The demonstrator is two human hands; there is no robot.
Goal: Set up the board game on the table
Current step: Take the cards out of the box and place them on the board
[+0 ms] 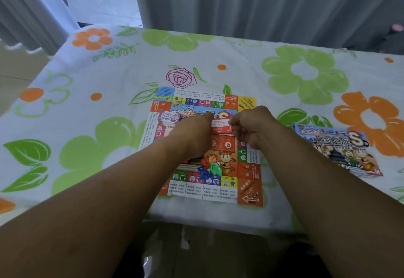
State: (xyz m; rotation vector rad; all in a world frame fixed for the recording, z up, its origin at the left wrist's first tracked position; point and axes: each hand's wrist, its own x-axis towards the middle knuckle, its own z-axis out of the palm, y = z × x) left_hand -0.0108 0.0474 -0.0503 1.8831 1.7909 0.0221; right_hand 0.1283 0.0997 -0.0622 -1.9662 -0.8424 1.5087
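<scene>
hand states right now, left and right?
Left hand: at the red card stack, grip hidden, cannot tell.
Right hand: pinching the stack's right edge.

We see a table [240, 44] covered edge to edge by a white tablecloth [105, 81] printed with large green and orange flowers, green leaves, small orange dots and one rose drawn in purple outline. The cloth falls over the table's near edge. Directly on the cloth, around the middle and close to the near edge, a square game board [250, 190] lies flat. Its rim is a band of coloured squares, and its near right corner is orange with a white arrow. The rose print sits just beyond its far edge. To the right, apart from the board, the game box [336, 146] lies flat and skewed, with its cartoon cover and Chinese title facing up.
</scene>
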